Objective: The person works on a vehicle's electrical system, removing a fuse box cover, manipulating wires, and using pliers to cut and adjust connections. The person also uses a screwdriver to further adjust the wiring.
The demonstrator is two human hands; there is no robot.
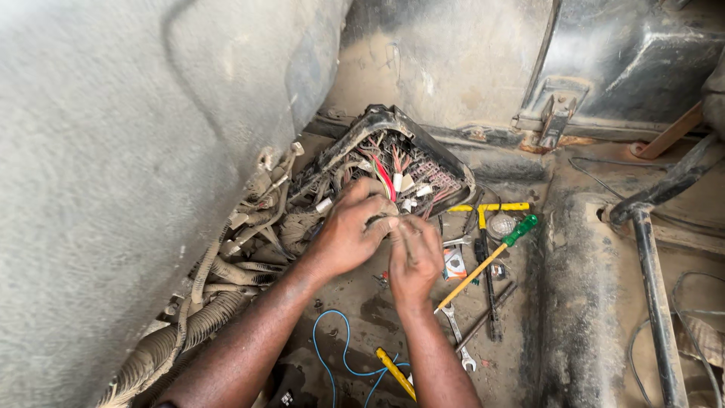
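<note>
A black fuse box (393, 143) lies tilted on the dusty vehicle floor, its open back full of red, white and dark wires (393, 174). My left hand (349, 230) is curled over the wires at the box's lower edge and pinches some of them. Pressed against it from the right, my right hand (414, 257) closes its fingers on the same wire bunch. A thick dusty wiring harness (226, 279) runs from the box toward the lower left.
A screwdriver with a green handle and yellow shaft (491, 261), a yellow T-shaped wrench (491, 208), spanners (458, 332), a black rod (491, 295), a small orange packet (454, 266) and a blue wire (340, 355) lie on the floor. Grey carpet (113, 189) rises on the left; a metal bar (653, 279) stands on the right.
</note>
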